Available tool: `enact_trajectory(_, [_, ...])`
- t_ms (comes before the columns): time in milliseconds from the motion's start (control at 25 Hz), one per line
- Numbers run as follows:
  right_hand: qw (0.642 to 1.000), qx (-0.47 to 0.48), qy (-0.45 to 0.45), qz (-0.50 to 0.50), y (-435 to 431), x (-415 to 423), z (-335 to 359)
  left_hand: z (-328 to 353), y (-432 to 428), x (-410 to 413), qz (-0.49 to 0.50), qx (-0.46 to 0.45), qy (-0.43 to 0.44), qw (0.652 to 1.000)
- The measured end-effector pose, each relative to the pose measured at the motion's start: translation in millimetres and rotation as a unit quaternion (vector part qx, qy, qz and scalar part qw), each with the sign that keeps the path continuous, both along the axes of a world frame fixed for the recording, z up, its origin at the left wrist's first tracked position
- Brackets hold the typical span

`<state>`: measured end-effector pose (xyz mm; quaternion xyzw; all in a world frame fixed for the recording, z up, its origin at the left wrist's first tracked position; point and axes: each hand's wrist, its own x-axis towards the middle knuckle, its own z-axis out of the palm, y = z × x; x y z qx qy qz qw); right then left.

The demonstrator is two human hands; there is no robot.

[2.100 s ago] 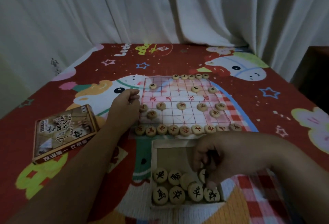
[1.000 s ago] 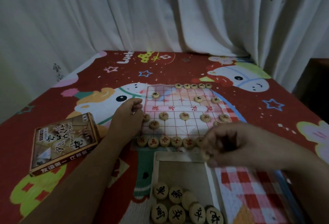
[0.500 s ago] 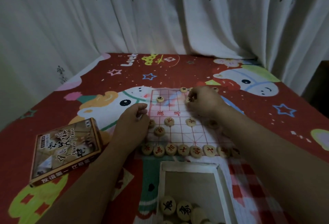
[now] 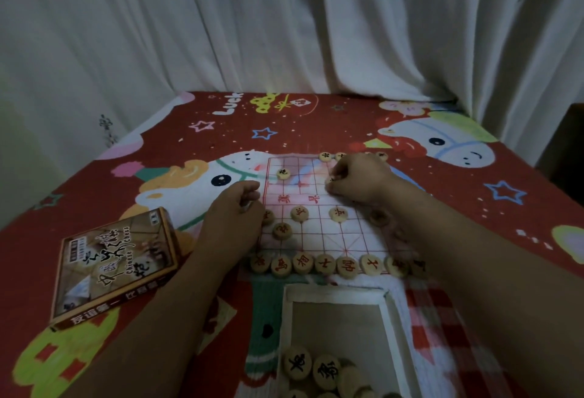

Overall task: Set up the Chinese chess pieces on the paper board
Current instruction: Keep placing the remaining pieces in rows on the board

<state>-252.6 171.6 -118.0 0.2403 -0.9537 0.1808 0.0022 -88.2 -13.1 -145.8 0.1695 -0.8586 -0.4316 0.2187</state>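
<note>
Right hand (image 4: 358, 180) is curled over the far half of the paper board (image 4: 319, 241), fingertips pinched low – I cannot tell what they hold. Left hand (image 4: 235, 212), a loose empty fist, pins the board's left edge. Risk I note: the forearm sweeping the red back-row pieces (image 4: 325, 264) – unplaced black pieces (image 4: 311, 366) wait in the tray (image 4: 392, 318).

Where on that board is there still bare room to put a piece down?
Bare grid lies on the board between the near row and the middle pieces, and around the lone far-left piece. The far right is crowded under the right hand; the left hand covers the left edge.
</note>
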Motion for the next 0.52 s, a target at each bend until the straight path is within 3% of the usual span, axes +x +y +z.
enact_trajectory(160, [0.99, -0.142, 0.009, -0.019, 18, 24, 9, 0, 0, 1, -0.001, -0.001, -0.001, 1.0])
enact_trajectory(320, [0.972, -0.221, -0.024, 0.079, 37, 88, 29, 1, 2, 1, -0.003, -0.003, 0.004, 1.0])
enact_trajectory(520, [0.949, -0.089, -0.138, 0.268, 53, 181, 44, 1, 4, 2, 0.006, 0.008, 0.006, 1.0])
